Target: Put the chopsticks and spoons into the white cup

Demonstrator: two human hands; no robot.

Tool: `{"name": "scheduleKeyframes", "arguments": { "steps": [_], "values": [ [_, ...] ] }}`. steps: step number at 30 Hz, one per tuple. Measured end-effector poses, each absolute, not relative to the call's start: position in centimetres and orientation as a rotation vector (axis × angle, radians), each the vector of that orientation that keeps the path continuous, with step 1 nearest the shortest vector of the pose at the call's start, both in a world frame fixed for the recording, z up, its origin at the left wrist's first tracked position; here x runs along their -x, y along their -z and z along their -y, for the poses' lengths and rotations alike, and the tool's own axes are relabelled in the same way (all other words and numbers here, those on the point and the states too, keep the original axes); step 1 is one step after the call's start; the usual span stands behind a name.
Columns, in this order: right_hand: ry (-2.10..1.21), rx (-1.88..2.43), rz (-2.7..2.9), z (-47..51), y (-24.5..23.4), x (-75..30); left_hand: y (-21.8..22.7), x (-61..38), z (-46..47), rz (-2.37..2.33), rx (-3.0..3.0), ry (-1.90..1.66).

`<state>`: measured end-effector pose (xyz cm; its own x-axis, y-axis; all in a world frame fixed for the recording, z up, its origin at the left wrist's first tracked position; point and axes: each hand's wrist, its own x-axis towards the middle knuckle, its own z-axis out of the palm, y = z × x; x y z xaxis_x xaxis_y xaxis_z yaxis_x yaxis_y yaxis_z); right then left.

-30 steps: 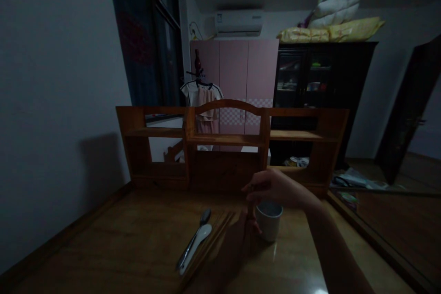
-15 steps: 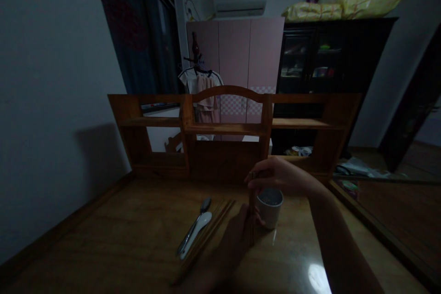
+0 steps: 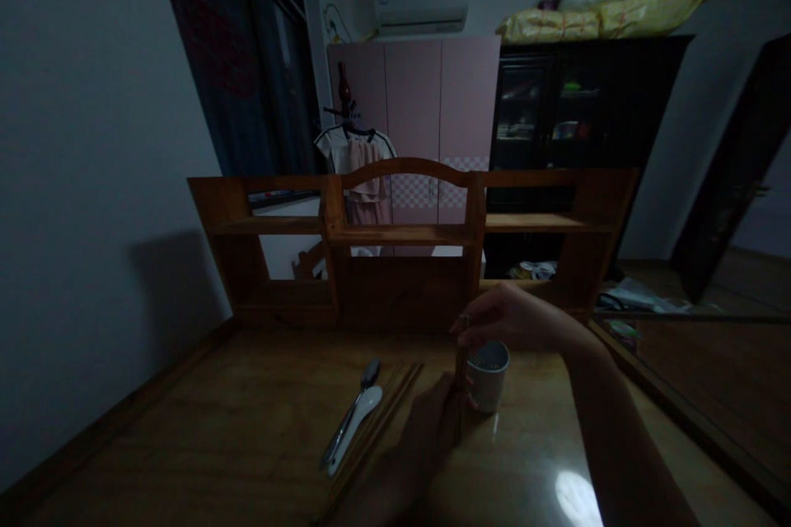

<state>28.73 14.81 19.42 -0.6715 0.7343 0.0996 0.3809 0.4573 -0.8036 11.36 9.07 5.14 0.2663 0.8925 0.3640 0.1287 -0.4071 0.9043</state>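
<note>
Upright chopsticks [image 3: 461,358] stand between my two hands, just left of a pale utensil holder [image 3: 487,383] with holes showing inside. My right hand [image 3: 500,317] pinches their top ends. Lower down, my left hand [image 3: 436,408] is closed around the same chopsticks; its fingertips are partly hidden behind them, close to the holder's side. Left of my hands, more chopsticks [image 3: 386,412] lie on the wooden table beside a white spoon [image 3: 355,428] and a metal spoon [image 3: 369,375].
A wooden shelf unit [image 3: 404,235] stands along the back of the table [image 3: 247,412]. A white wall [image 3: 92,222] rises on the left. A raised wooden edge [image 3: 673,420] runs down the right side.
My hands and the upright chopsticks have shifted slightly right, closer to the holder. The whole view has shifted a little too. Both hands keep their grip.
</note>
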Motion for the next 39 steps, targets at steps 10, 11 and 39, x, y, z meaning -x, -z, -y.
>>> {"name": "scheduleKeyframes", "arguments": {
  "steps": [10, 11, 39],
  "values": [
    [-0.917, 0.967, 2.349, -14.4, -20.0, -28.4, -5.1, -11.7, -9.4, -1.155, -1.767, -1.154],
    [-0.908, 0.965, 2.35, -14.5, -19.9, -28.4, -5.1, -11.7, -9.4, -1.163, -1.766, -1.151],
    [-0.88, 0.895, 2.375, -14.5, -19.3, -27.4, -5.2, -11.2, -9.9, -1.237, -1.799, -1.171]
  ]
}}
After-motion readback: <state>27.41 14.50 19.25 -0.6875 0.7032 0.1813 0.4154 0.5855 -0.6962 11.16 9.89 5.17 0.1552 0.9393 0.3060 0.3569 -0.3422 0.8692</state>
